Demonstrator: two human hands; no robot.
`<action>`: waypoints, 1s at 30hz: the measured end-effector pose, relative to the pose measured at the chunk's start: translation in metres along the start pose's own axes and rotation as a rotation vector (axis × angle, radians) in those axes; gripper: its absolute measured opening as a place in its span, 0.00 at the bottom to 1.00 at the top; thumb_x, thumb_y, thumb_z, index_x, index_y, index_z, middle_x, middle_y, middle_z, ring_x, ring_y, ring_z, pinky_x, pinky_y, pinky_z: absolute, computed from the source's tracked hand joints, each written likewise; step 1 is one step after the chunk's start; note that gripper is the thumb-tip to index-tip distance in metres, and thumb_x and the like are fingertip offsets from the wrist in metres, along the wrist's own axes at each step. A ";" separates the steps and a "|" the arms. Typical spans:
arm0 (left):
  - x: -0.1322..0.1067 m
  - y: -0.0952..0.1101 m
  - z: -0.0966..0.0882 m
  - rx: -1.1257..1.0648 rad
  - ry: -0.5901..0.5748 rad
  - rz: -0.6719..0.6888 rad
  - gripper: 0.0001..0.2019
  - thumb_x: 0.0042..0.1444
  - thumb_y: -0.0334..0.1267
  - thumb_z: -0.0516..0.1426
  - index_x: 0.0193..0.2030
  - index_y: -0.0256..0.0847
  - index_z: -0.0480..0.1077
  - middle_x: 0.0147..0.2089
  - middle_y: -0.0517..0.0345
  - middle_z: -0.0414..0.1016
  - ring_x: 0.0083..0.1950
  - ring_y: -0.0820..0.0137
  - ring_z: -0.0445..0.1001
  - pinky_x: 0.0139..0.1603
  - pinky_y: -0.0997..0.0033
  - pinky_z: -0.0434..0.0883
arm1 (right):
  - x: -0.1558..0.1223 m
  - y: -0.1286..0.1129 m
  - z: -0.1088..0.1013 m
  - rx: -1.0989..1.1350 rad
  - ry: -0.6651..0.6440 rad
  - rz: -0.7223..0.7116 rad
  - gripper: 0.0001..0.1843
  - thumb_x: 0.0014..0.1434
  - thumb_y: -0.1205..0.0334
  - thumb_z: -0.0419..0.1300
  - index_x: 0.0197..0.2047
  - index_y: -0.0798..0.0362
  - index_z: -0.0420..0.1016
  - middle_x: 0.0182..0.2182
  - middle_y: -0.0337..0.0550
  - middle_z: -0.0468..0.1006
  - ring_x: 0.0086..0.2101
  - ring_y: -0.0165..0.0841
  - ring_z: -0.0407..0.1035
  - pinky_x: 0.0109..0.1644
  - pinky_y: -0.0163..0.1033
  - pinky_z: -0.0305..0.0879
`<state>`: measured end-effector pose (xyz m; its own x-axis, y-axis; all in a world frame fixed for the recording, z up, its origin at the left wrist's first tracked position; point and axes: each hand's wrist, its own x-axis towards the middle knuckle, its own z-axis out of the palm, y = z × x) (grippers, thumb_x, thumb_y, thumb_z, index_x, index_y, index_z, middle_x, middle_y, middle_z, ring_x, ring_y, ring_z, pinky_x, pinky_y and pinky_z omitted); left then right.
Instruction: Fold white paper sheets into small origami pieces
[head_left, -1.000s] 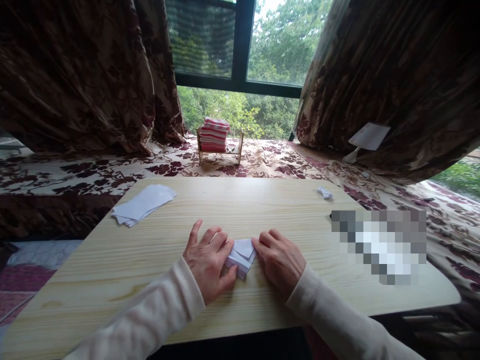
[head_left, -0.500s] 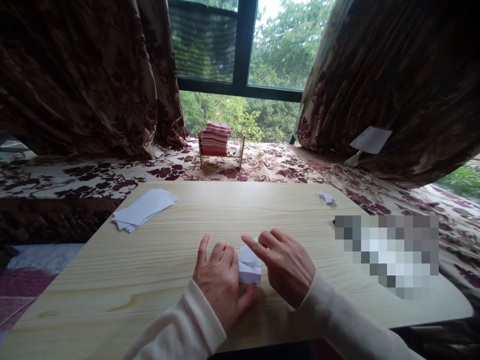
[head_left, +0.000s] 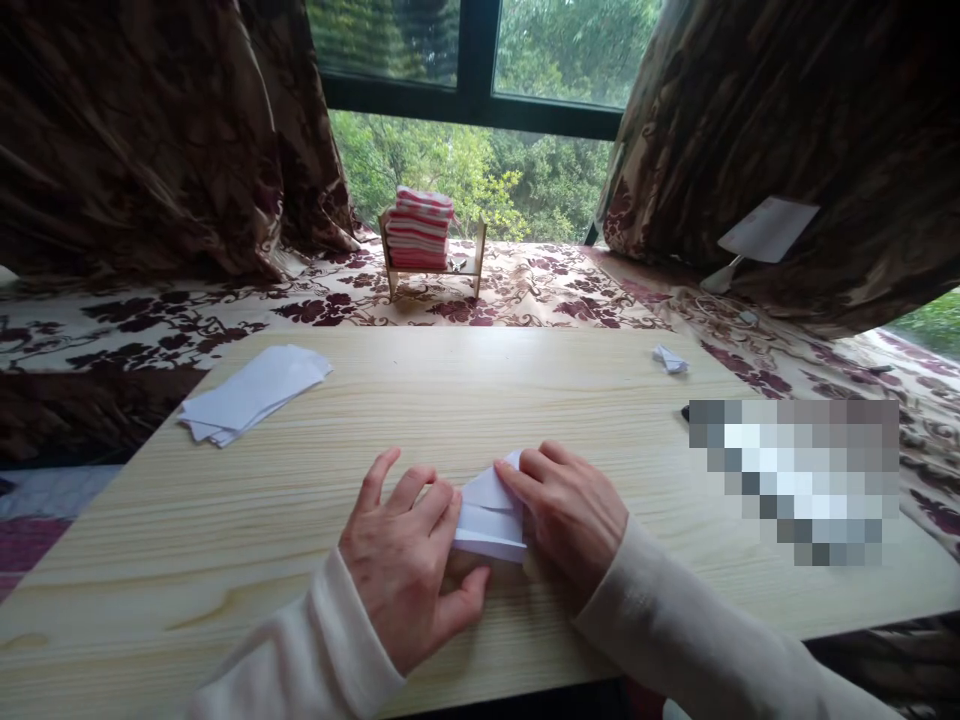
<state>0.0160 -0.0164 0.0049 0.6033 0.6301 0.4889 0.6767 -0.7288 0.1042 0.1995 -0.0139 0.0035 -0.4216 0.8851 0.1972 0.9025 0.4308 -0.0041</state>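
A small sheet of white paper (head_left: 491, 515), partly folded, lies on the table between my hands. Its top narrows to a slanted point, and a flap stands up along the near edge. My left hand (head_left: 409, 560) is at its left side, the index fingertip touching the paper's edge, the other fingers spread and the thumb apart below. On the right side, my right hand (head_left: 570, 510) grips the paper near its top corner, with the index finger on top; its thumb is hidden.
A fanned stack of white paper (head_left: 255, 395) lies at the table's far left. A small folded paper piece (head_left: 670, 360) is at the far right. A pixelated object (head_left: 795, 480) covers the right side. Beyond the table stand a rack of folded red-and-white cloths (head_left: 420, 230) and a white lamp (head_left: 769, 230).
My left hand has shifted left and its thumb has come off the paper's near edge, exposing more of the sheet. My right index finger has lowered onto the paper. The view has tilted down.
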 end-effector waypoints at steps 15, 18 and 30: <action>0.017 0.017 -0.012 -0.097 -0.047 -0.198 0.15 0.54 0.42 0.47 0.25 0.41 0.71 0.27 0.56 0.67 0.34 0.67 0.64 0.49 0.50 0.55 | -0.033 0.009 -0.009 0.240 0.107 -0.096 0.15 0.53 0.71 0.50 0.41 0.49 0.72 0.28 0.43 0.66 0.30 0.32 0.55 0.31 0.35 0.54; 0.033 0.000 -0.003 -0.130 -0.113 -0.104 0.13 0.54 0.37 0.48 0.26 0.43 0.72 0.28 0.57 0.68 0.34 0.68 0.63 0.46 0.55 0.56 | -0.030 0.015 -0.008 0.291 0.085 -0.108 0.15 0.52 0.71 0.51 0.40 0.48 0.73 0.28 0.43 0.66 0.30 0.31 0.56 0.31 0.35 0.54; 0.030 -0.006 0.023 -0.213 -0.114 -0.150 0.08 0.50 0.41 0.53 0.34 0.44 0.72 0.31 0.56 0.68 0.37 0.65 0.62 0.43 0.59 0.57 | 0.042 0.047 -0.015 0.382 -0.217 0.086 0.20 0.39 0.59 0.64 0.39 0.49 0.73 0.35 0.43 0.68 0.38 0.35 0.61 0.40 0.38 0.59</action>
<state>0.0396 0.0128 -0.0006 0.5547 0.7523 0.3554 0.6654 -0.6576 0.3533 0.2260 0.0408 0.0267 -0.3924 0.9193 -0.0299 0.8545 0.3523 -0.3816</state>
